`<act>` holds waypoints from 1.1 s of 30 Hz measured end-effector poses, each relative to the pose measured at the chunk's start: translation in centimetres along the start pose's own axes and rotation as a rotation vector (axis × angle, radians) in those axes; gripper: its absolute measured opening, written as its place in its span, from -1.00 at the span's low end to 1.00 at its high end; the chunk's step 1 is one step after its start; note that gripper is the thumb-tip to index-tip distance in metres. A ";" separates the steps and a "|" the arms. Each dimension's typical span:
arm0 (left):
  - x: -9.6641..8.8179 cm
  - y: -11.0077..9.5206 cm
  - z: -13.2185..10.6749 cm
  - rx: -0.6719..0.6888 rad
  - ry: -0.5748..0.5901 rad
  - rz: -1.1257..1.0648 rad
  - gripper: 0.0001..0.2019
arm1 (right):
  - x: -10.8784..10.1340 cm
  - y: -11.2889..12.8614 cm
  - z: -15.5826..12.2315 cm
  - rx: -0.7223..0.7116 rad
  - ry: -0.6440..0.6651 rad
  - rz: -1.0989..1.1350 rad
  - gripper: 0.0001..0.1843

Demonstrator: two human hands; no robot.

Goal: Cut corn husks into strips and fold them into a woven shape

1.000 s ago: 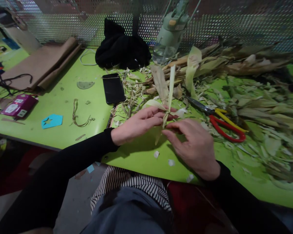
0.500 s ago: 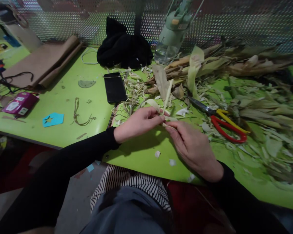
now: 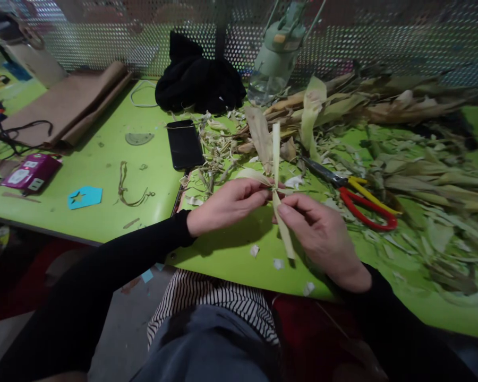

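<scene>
Above the green surface [image 3: 107, 170], the left hand [image 3: 225, 204] pinches crossed husk strips [image 3: 276, 154] near their knot [image 3: 274, 188], seemingly to steady it; the right hand [image 3: 321, 228] has its grip clamped on their lower tail [image 3: 286, 240].

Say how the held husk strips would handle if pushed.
The husk strips are probably light, being thin. They likely bend easily, since one curves beside the left hand, yet seem slightly stiff, as another sticks out straight.
</scene>
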State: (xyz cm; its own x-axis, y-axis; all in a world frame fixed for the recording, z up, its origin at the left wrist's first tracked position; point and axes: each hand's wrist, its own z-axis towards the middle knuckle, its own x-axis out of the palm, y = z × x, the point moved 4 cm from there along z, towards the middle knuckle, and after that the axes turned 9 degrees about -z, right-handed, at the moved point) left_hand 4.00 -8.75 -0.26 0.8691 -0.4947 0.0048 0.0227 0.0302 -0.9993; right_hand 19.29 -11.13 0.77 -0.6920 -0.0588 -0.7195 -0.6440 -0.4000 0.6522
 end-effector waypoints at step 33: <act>-0.1 -0.9 -0.6 0.130 -0.019 0.426 -0.74 | 1.7 0.9 -0.6 -0.141 0.138 0.029 -0.63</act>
State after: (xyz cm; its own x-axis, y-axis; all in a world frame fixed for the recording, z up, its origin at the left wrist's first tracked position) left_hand 3.62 -9.21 0.61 0.8232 -0.3981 -0.4048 -0.2788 0.3377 -0.8990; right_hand 17.77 -12.14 -0.02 -0.6519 -0.1932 -0.7333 -0.5657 -0.5200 0.6399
